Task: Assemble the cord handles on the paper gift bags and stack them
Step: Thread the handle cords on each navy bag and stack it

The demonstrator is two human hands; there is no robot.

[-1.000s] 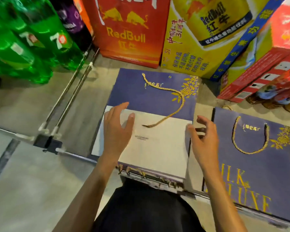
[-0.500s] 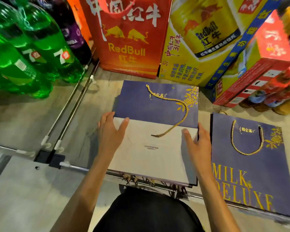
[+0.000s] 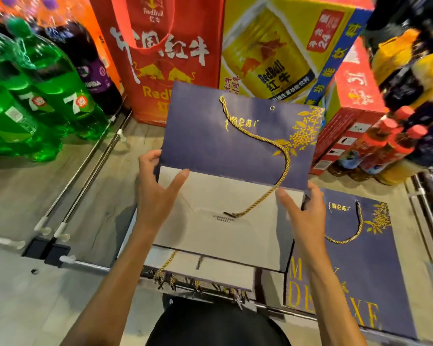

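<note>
Left fingers: the bag's left edge is being pinched, the left thumb [image 3: 179,179] being laid on the white fold and the other fingers being curled under, out of sight.
Right fingers: the right edge is being pinched likewise, the right thumb [image 3: 285,198] being pressed on top and the rest being tucked beneath.
Hands: the left hand [image 3: 155,198] and right hand [image 3: 309,221] are being kept well apart, one at each side.
Bag: the bag [image 3: 223,146] is being held flat and folded, clear of the pile, its far edge being tilted upward.
Cord: the cord [image 3: 284,156] is being carried along loose, one end being held in the far left hole, the other lying free on the white fold.
Eyelet: the eyelet [image 3: 272,107] at far right is being left unthreaded.
Handling: a light, fairly stiff card bag is being judged here, easily creased and smooth-faced; the cord is judged limp and liable to slide.
Hold: the side edges are being judged the safest grip, and the cord's tipped end the place for a pinch.
Pile: the pile [image 3: 210,269] is being left near, under the bag.
Done bag: the done bag [image 3: 355,283], with both cord ends in, is being left flat at the right.
</note>
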